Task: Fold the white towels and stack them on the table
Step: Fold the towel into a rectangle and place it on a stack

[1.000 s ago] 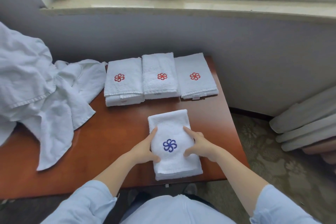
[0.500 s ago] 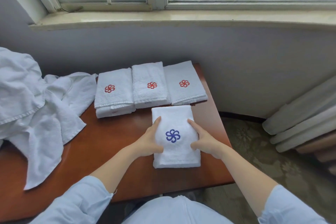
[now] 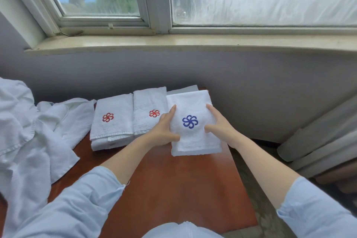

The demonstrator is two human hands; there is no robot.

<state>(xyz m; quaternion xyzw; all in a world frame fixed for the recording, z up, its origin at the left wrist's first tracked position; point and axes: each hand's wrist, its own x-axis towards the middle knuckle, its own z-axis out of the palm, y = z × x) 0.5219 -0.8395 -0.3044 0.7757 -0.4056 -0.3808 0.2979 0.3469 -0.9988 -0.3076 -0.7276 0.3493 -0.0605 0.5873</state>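
Beneath a window sill and grey wall stands a reddish wooden bench (image 3: 173,179), with a row of folded white towels along its far edge. Compared with a second ago, the folded towel with the blue emblem (image 3: 190,121) has travelled from the near middle of the bench to the far right corner, where it now sits over the right-hand stack (image 3: 185,90), whose red emblem is covered and only a strip of its far edge shows. The left hand (image 3: 164,131) and right hand (image 3: 220,124) are clamped on the towel's two long sides, thumbs on top. Whether it rests fully on the stack or is held just above cannot be determined. In my judgement, placement is nearly complete and release follows. Two red-emblem stacks, the left stack (image 3: 112,120) and middle stack (image 3: 149,112), sit beside it. Unfolded white towels (image 3: 29,131) are heaped at the left edge, so work remains. No containers are present.
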